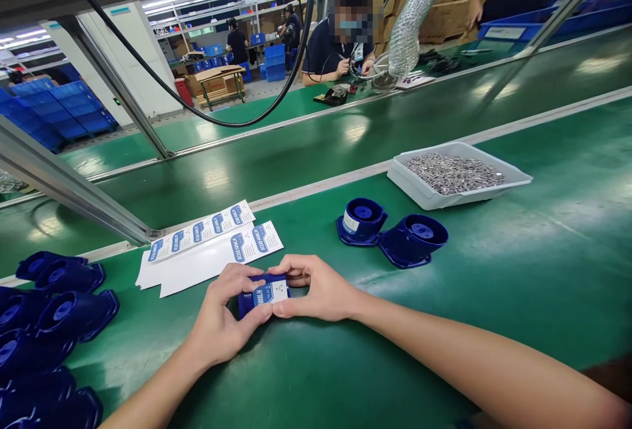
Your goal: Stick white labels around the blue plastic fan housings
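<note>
"Where's the blue housing (245, 306)?"

"Between both hands, low over the green bench (345, 363); I can't tell whether it touches. Its label (273, 292) faces up."

"And the hands?"

"The left hand (224, 314) pinches its left side, the right hand (318, 289) its right, thumbs at the label's lower edge."

"Nearby?"

"Label sheets (207, 268) beyond the left hand; farther right, two similar housings (407, 248) near a white tray (439, 201) of metal pieces."

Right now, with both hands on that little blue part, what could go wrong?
The label could crease or sit crooked, as the left hand and right hand both grip close to it on the blue part. The white tray stands open, so a knock might spill its metal pieces.
</note>
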`<state>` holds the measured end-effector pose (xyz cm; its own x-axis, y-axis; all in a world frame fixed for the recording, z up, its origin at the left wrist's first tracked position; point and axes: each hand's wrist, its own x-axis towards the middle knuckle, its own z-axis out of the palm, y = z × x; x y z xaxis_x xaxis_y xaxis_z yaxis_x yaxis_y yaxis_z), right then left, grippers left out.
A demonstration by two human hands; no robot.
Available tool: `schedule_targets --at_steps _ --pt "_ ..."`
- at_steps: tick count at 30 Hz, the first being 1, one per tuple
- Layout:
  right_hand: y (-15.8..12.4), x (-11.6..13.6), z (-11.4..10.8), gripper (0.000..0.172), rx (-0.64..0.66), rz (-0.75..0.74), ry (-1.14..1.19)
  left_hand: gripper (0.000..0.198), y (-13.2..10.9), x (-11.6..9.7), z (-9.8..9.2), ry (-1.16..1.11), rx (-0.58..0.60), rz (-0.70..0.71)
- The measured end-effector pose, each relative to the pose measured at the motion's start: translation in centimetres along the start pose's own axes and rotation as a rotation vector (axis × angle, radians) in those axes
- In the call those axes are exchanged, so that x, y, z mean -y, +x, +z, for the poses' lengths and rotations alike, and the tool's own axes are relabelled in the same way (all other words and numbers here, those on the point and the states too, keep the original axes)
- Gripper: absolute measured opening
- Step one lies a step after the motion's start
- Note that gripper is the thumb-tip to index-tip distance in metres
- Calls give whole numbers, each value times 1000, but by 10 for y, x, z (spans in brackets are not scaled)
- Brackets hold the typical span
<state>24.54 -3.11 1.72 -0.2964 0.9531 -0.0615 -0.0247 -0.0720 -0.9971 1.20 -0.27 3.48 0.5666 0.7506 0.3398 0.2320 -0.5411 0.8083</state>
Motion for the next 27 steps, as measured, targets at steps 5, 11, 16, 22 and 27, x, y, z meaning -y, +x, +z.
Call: schedule_targets --at_steps 5,11,16,22,27 --pt "-3 1 5 53 -40 -7 10 10 2 -5 1 10 -7 -84" --pt "-1 0 0 51 -9 27 1 45 -2 -11 7 -32 -70 -327" --pt "8 -1 -8 40 20 25 7 37 -1 -14 14 -19 -108 -326" --pt "9 7 -8 40 -3 -11 -105 29 -3 -9 19 -11 -174 -291" --pt "-7 6 9 61 -51 -307 -621 32 -9 3 23 -82 -206 -200"
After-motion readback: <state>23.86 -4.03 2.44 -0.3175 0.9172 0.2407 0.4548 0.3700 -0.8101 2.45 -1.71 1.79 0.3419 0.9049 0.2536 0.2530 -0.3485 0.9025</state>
